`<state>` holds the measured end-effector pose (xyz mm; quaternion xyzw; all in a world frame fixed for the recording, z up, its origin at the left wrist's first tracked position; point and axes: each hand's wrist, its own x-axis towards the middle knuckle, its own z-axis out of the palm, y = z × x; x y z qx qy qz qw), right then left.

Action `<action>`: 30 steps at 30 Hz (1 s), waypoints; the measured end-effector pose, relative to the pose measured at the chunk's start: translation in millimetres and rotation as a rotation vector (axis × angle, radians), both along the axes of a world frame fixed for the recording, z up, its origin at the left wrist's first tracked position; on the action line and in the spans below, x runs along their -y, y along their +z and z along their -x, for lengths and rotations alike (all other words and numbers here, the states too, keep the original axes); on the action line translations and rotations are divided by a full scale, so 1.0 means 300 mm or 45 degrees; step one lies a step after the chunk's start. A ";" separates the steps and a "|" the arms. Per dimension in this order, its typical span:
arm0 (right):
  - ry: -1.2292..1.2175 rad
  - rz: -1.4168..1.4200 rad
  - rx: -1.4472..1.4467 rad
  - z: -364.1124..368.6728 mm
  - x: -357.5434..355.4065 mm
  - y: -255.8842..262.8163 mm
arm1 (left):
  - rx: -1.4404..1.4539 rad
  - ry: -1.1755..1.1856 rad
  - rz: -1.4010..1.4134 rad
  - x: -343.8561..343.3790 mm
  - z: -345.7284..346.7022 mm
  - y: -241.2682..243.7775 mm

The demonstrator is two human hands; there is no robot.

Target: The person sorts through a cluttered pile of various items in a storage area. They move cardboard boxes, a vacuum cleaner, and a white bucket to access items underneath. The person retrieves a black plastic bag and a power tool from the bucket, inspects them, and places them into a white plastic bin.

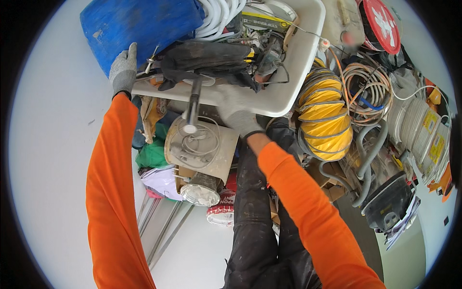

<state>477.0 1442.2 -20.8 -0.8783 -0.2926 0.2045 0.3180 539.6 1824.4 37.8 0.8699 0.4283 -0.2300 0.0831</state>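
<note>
My left hand [123,68], in a grey knit glove, lies against the lower edge of a large, scuffed blue box-shaped item [140,29]. One finger stretches along its face; the others are partly hidden. My right hand [238,113], also gloved, is blurred by motion at the near rim of a white plastic tub [303,83]. What its fingers do cannot be made out. Inside the tub are a black fabric bag [209,57], a coil of white flexible conduit [220,14] and a dusty power tool [270,54]. A shiny metal tube [194,104] projects over the rim between my hands.
Below the tub stand a dirty beige container [198,144] with a cable and a red-and-white paint pail [222,209]. To the right are yellow ducting [325,115], a coiled hose [366,90], white cable coils [415,126] and a black case [388,202]. Metal rods [164,231] extend at lower left.
</note>
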 end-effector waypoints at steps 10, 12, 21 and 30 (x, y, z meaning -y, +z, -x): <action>-0.298 0.412 -0.629 -0.149 0.216 -0.283 | 0.036 0.010 -0.016 -0.025 0.025 -0.018; -0.378 0.011 -0.988 -0.158 0.170 -0.257 | 0.032 0.021 -0.021 -0.038 0.054 -0.017; -0.644 -0.470 -1.652 -0.096 -0.064 0.140 | -0.038 0.057 -0.018 -0.026 0.043 -0.006; -0.373 -0.447 -0.974 -0.043 -0.014 0.424 | 0.044 0.013 -0.034 0.041 0.055 0.009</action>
